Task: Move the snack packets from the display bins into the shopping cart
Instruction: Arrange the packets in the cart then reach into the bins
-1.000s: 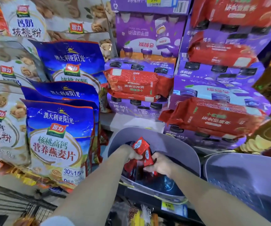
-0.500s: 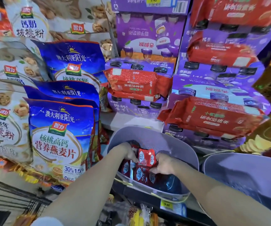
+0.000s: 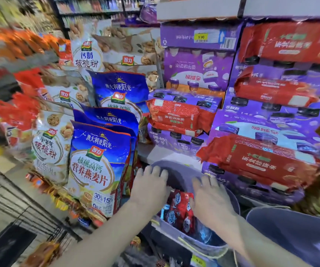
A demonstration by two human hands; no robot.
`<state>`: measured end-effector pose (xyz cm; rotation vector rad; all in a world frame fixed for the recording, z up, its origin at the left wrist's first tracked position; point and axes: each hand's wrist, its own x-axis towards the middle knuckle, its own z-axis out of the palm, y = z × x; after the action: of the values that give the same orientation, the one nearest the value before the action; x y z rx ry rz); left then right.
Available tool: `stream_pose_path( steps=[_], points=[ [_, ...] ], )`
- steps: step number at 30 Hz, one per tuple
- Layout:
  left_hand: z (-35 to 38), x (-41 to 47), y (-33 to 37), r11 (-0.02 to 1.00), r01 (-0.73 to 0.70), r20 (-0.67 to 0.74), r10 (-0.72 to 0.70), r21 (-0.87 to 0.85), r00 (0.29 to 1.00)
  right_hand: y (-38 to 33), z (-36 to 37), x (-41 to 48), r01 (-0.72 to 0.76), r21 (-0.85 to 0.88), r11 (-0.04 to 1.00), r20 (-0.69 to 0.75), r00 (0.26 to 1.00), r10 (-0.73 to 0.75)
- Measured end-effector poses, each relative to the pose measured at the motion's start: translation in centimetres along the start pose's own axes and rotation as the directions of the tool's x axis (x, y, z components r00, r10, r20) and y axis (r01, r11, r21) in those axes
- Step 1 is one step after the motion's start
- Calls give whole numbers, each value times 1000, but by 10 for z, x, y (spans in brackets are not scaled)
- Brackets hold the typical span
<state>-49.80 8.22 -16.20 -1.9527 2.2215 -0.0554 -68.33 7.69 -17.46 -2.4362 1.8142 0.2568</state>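
Small red snack packets (image 3: 178,211) lie in a grey display bin (image 3: 180,171) at the bottom middle. My left hand (image 3: 149,187) hovers over the bin's left side with its fingers straight and spread. Over the right side, my right hand (image 3: 209,199) is also flat with straight fingers. The packets show between the two hands, and neither hand holds one. The black wire shopping cart (image 3: 20,211) is at the lower left. The frame is blurred by motion.
Blue oatmeal bags (image 3: 99,164) and white walnut powder bags (image 3: 51,143) stand left of the bin. Purple drink boxes with red packs (image 3: 261,162) are stacked behind and to the right. A second grey bin (image 3: 294,234) sits at the lower right.
Both hands had been pinching red packets in the bin; now the packets lie in the bin and both hands are flat above it. The view has swung up and left.
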Motion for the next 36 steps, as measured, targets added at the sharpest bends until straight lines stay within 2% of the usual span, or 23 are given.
stream_pose_path(
  steps=[5, 10, 17, 20, 24, 31, 36],
  points=[
    [-8, -57, -19, 973, 229, -11, -230, -24, 973, -15, -20, -12, 90, 10, 996, -49, 995, -89],
    [-7, -125, -45, 901, 433, 10, -433, -37, 901, -55, -28, -28, 208, 8, 978, -89, 974, -206],
    [14, -238, -89, 788, 606, -13, -611, -112, 792, -149, -31, -75, 351, -84, 933, -133, 924, -359],
    [32, -301, -111, 725, 673, 27, -677, -144, 735, -199, -25, -103, 412, -123, 903, -127, 896, -426],
    [69, -401, -144, 590, 787, 69, -790, -180, 609, -276, -3, -150, 522, -151, 840, -82, 840, -536],
    [111, -510, -175, 347, 925, 153, -917, -154, 369, -365, 38, -195, 653, -165, 739, 51, 754, -655],
    [148, -545, -188, 237, 956, 215, -938, -174, 272, -416, 60, -192, 708, -143, 692, 115, 706, -699]
  ],
)
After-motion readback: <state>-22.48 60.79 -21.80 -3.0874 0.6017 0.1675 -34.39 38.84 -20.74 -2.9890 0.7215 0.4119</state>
